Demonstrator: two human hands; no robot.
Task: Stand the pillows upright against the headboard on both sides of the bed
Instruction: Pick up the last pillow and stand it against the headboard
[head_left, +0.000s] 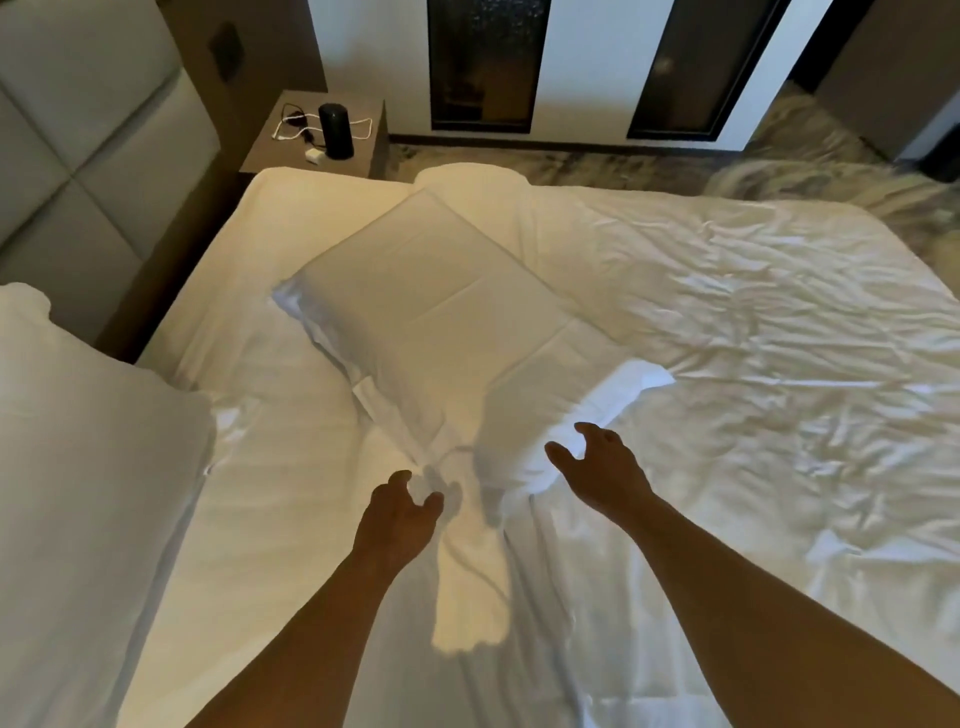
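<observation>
A white pillow (441, 312) lies flat and askew in the middle of the bed (753, 338), its near corner pointing at me. My left hand (397, 514) hovers just short of that corner, fingers curled apart and holding nothing. My right hand (597, 467) is at the pillow's near right edge, fingers spread, also holding nothing. A second white pillow (88, 493) stands at the left, near the padded headboard (78, 156). Whether it leans on the headboard is hidden.
A bedside table (358, 124) beyond the bed's far left corner holds a black cylinder (336, 130), a cable and a small white charger. The rumpled white duvet covers the right half of the bed. Patterned floor lies beyond the far edge.
</observation>
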